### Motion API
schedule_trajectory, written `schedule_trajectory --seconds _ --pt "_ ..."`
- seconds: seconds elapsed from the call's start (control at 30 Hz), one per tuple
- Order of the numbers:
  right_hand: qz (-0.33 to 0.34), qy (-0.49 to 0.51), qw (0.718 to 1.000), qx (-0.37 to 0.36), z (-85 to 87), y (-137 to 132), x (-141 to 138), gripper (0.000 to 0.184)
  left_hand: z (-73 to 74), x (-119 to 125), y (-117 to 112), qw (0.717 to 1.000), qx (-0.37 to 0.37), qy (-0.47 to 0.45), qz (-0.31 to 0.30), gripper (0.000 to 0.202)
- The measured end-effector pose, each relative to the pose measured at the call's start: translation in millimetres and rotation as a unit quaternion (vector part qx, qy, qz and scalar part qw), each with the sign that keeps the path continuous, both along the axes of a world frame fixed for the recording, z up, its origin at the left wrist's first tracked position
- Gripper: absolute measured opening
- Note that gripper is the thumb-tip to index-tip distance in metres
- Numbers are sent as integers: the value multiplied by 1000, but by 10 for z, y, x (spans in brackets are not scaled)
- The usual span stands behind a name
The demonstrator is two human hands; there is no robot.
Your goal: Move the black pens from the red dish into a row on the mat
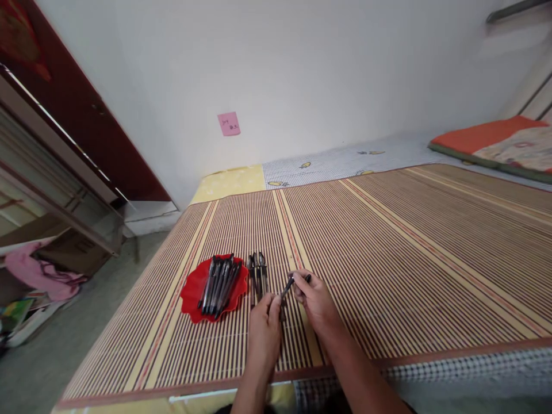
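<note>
My left hand (265,328) is closed around the lower end of a dark pen (286,287) just above a striped bamboo mat (388,253). My right hand (314,298) pinches the pen's upper end, with a small black cap (307,278) at its fingertips. Whether the cap is on the pen or apart from it I cannot tell. To the left lies a red wavy-edged plate (192,290) with several dark pens (219,282) in it. A few more pens (257,271) lie loose on the mat between the plate and my hands.
The mat covers a bed with a checked sheet (336,161) against a white wall bearing a pink sticky note (228,123). An orange-edged cushion (495,141) lies at the far right. A dark red door (81,109) and floor clutter (34,276) are on the left.
</note>
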State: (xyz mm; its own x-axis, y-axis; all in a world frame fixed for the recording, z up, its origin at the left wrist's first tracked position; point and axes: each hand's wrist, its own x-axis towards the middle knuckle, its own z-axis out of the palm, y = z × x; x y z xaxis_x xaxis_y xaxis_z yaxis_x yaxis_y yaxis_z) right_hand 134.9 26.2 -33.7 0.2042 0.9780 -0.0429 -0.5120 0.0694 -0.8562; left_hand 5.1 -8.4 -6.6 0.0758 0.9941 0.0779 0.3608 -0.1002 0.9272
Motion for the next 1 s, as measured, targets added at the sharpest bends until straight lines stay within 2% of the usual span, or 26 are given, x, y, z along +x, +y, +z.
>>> schedule_trajectory --seconds 0.1,0.17,0.23,0.3,0.43,0.53,0.67,0.73,0.87,1.0 --pt "4 -9 1000 -5 -3 -4 1 37 27 19 -8 1000 -16 1 -27 33" --pt "4 -25 1000 -13 12 -16 -3 38 37 36 -15 1000 -20 18 -9 21" --pt "8 -34 999 -16 31 -27 -8 39 24 43 -16 999 -12 37 20 17" --pt "16 -35 999 -13 49 -32 -10 40 -10 36 -8 999 -1 40 20 13" --pt "24 -48 998 -18 75 -36 -11 40 -50 18 15 998 -41 -42 -27 31" --pt "29 -66 997 -24 97 -51 -24 40 -12 34 11 990 -79 -116 -22 24" --pt "49 -91 994 -25 127 -87 -53 40 30 57 -8 988 -55 -138 31 23" --pt "52 -92 994 -23 135 -99 -58 38 26 53 -10 988 -62 -144 19 21" --pt "62 -100 993 -11 131 -98 -47 38 29 46 -7 977 -115 -178 -30 35" --pt "71 -95 993 -20 129 -97 -46 39 51 68 -12 972 -119 -200 -11 34"
